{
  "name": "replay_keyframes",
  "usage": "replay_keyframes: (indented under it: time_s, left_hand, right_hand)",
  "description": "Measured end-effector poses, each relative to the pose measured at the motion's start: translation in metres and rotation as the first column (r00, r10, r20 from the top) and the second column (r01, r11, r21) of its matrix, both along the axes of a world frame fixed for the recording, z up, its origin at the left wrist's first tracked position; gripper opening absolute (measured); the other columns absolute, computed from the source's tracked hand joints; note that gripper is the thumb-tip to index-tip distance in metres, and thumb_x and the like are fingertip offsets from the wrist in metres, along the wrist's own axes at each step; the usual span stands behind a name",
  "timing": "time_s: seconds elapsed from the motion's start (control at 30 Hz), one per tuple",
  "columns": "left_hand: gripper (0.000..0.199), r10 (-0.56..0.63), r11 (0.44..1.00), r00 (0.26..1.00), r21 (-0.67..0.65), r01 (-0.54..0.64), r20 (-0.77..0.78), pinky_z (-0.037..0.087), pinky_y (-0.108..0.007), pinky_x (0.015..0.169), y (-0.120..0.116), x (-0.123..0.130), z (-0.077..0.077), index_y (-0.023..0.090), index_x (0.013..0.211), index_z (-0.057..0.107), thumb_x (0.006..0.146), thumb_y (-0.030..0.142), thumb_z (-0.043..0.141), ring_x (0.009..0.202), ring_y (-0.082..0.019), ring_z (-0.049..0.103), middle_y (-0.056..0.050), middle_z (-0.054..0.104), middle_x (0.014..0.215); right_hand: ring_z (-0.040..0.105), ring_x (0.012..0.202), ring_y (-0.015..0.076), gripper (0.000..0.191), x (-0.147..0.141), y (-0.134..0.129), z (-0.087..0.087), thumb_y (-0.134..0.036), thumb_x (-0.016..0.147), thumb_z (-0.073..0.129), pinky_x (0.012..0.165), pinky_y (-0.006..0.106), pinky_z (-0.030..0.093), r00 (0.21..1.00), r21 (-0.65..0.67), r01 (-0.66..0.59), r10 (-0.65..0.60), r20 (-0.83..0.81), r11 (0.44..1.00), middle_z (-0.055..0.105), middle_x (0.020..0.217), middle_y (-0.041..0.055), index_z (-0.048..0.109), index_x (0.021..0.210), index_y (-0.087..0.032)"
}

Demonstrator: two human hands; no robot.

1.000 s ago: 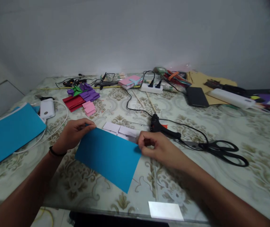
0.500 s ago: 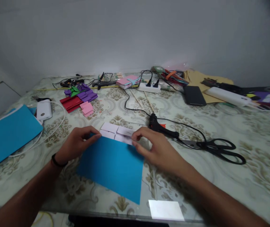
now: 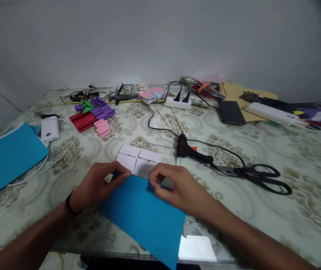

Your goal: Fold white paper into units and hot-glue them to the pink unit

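A blue sheet of paper (image 3: 149,217) is held at its far edge by both hands. My left hand (image 3: 102,183) pinches that edge near its left end, thumb and fingers closed. Further right along the same edge, my right hand (image 3: 174,185) pinches with thumb and forefinger. Just beyond the sheet lie white paper pieces (image 3: 138,157) in a small grid on the table, partly covered by the hands. A black glue gun (image 3: 192,152) rests to the right of them, beside black-handled scissors (image 3: 257,174).
More blue sheets (image 3: 11,161) and a white power bank (image 3: 50,128) with a cable lie left. Folded red paper (image 3: 83,122), purple paper (image 3: 102,111) and pink paper (image 3: 102,128) sit behind. A power strip (image 3: 178,102) and a dark tablet-like slab (image 3: 231,112) are further back.
The blue sheet has come toward me and turned slightly, uncovering more of the white pieces. Both hands moved nearer with it, and they are closer together.
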State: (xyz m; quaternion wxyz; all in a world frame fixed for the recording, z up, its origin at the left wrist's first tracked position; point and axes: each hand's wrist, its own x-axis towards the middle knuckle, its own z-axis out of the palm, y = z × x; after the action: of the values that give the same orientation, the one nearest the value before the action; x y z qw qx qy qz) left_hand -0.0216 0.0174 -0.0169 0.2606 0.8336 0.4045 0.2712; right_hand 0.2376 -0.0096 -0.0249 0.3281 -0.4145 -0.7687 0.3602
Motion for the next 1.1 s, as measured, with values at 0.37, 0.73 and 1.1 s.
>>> replay_keyframes:
  time_s: [0.37,0.73,1.1]
  left_hand:
    - [0.011,-0.248,0.958,0.967,-0.134,0.255,0.065,0.053,-0.026,0.075,0.003,0.009,-0.005,0.019,0.091,0.077,0.093,0.024,0.067,0.082,-0.018,0.073,-0.004,0.079,0.089]
    - [0.01,-0.298,0.954,0.948,-0.072,0.291,-0.115,0.047,-0.025,0.078,0.001,0.008,-0.004,0.018,0.092,0.078,0.09,0.016,0.068,0.085,-0.017,0.073,-0.003,0.08,0.091]
    - [0.012,-0.268,0.963,0.95,-0.048,0.264,-0.158,0.042,-0.023,0.074,0.001,0.004,-0.006,0.017,0.086,0.075,0.081,0.008,0.07,0.078,-0.015,0.07,0.0,0.078,0.085]
  right_hand:
    - [0.062,0.076,0.0154,0.012,-0.006,-0.006,-0.017,-0.009,0.082,0.06,0.071,0.026,0.045,0.997,-0.014,-0.077,0.077,0.028,0.997,0.066,0.082,0.0004,0.062,0.081,-0.021]
    - [0.062,0.075,0.016,0.012,-0.011,-0.007,-0.024,-0.009,0.081,0.059,0.07,0.026,0.045,0.988,0.003,-0.118,0.117,0.102,0.993,0.066,0.081,0.001,0.062,0.082,-0.02]
    - [0.06,0.069,0.0139,0.014,-0.026,0.001,-0.02,-0.007,0.077,0.058,0.065,0.024,0.043,0.986,-0.104,-0.119,0.129,0.101,0.987,0.066,0.077,-0.0009,0.062,0.081,-0.019]
